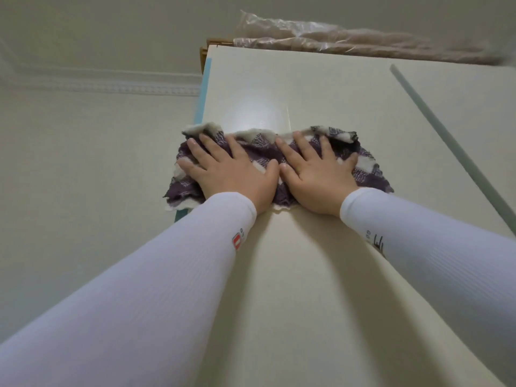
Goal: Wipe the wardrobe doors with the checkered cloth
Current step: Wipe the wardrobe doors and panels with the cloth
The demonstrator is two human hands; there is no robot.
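Up high, both hands, left hand (229, 171) and right hand (315, 174), press flat with fingers spread on the cloth (259, 152) against the wardrobe door (307, 88).

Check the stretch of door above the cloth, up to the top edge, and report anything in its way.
Nothing visible blocks it. Left hand and right hand press the checkered cloth flat on the wardrobe door, which is bare up to its top edge. The plastic-wrapped bundle lies beyond that edge.

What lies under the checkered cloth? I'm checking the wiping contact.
The checkered cloth lies flat on the wardrobe door, pressed by the left hand and right hand. The door surface beneath is hidden.
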